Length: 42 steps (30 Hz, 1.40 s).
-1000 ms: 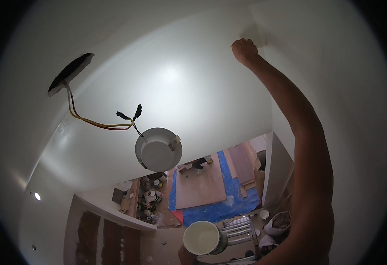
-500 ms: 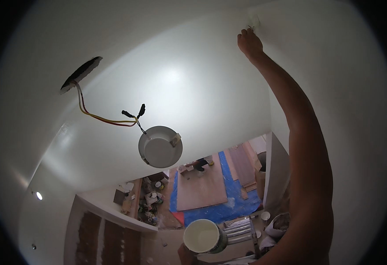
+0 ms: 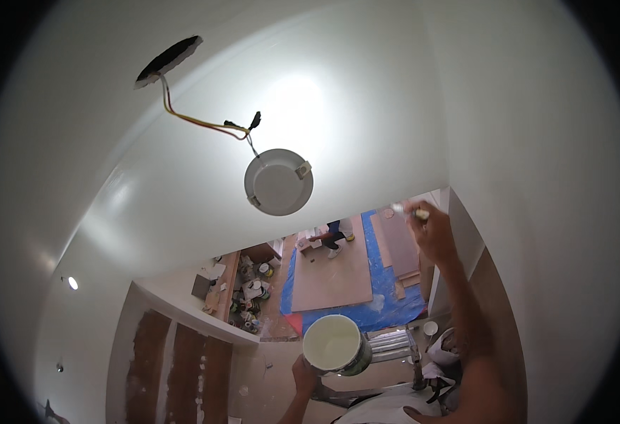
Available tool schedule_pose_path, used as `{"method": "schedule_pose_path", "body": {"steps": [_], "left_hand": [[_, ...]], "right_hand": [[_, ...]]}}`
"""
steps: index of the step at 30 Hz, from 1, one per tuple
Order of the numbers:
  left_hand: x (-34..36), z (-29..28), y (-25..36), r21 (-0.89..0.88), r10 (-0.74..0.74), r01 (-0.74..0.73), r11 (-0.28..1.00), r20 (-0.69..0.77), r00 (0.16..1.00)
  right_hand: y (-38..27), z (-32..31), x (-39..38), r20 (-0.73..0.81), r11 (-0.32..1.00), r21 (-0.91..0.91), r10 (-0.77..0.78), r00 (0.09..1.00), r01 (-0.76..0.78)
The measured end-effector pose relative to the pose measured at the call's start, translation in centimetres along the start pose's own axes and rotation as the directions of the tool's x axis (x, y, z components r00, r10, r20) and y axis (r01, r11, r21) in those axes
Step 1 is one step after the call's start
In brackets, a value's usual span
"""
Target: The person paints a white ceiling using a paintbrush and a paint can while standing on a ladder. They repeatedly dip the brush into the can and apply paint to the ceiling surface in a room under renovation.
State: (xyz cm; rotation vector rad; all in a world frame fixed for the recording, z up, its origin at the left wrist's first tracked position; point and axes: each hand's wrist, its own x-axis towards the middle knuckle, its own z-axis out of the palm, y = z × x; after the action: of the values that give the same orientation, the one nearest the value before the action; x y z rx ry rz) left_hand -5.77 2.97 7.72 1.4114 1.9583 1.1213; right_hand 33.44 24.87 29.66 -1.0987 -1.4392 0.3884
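My left hand (image 3: pixel 304 376) grips the side of a round paint bucket (image 3: pixel 335 344) at the lower middle. Pale, off-white paint shows inside it, and its outer wall looks smeared. Up and to the right, my right hand (image 3: pixel 434 233) is closed around a small paintbrush (image 3: pixel 399 208), whose whitish tip points left and is blurred by motion. The brush is clear of the wall and the bucket. A round downlight (image 3: pixel 279 182) dangles left of my right hand on coloured wires (image 3: pixel 207 124) from a hole (image 3: pixel 171 60) in the ceiling.
Below, a ladder (image 3: pixel 391 346) stands near the bucket. A person (image 3: pixel 336 237) is down on a board (image 3: pixel 331 279) laid over blue sheeting (image 3: pixel 395 307). Cans and clutter (image 3: pixel 248 297) crowd the left. A white wall (image 3: pixel 529 177) rises at right.
My right hand has come down from the high wall corner with the brush. The bucket has tilted and shifted slightly up and right. The view has moved, so the downlight appears higher.
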Motion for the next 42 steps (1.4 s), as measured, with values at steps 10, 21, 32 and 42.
{"method": "schedule_pose_path", "body": {"steps": [10,21,32,42], "left_hand": [[-0.5,-0.1,1.6,-0.017,-0.009,0.009,1.0,-0.035,0.999],[-0.5,0.7,1.7,-0.078,-0.06,0.057,0.995,-0.038,0.997],[0.3,0.9,0.8,-0.03,-0.085,0.083,0.996,-0.052,0.995],[0.2,1.0,0.8,0.01,-0.025,0.026,1.0,-0.08,0.996]], "right_hand": [[-3.1,4.5,-10.3,0.414,0.947,0.19,0.163,0.896,-0.26],[-8.0,11.8,-12.1,0.92,0.989,0.1,-0.051,0.389,-0.106],[0.0,22.8,-19.5,0.996,0.89,0.074,-0.045,-0.076,0.451],[1.9,15.9,-7.8,0.928,0.903,0.077,0.09,0.361,-0.423]]}}
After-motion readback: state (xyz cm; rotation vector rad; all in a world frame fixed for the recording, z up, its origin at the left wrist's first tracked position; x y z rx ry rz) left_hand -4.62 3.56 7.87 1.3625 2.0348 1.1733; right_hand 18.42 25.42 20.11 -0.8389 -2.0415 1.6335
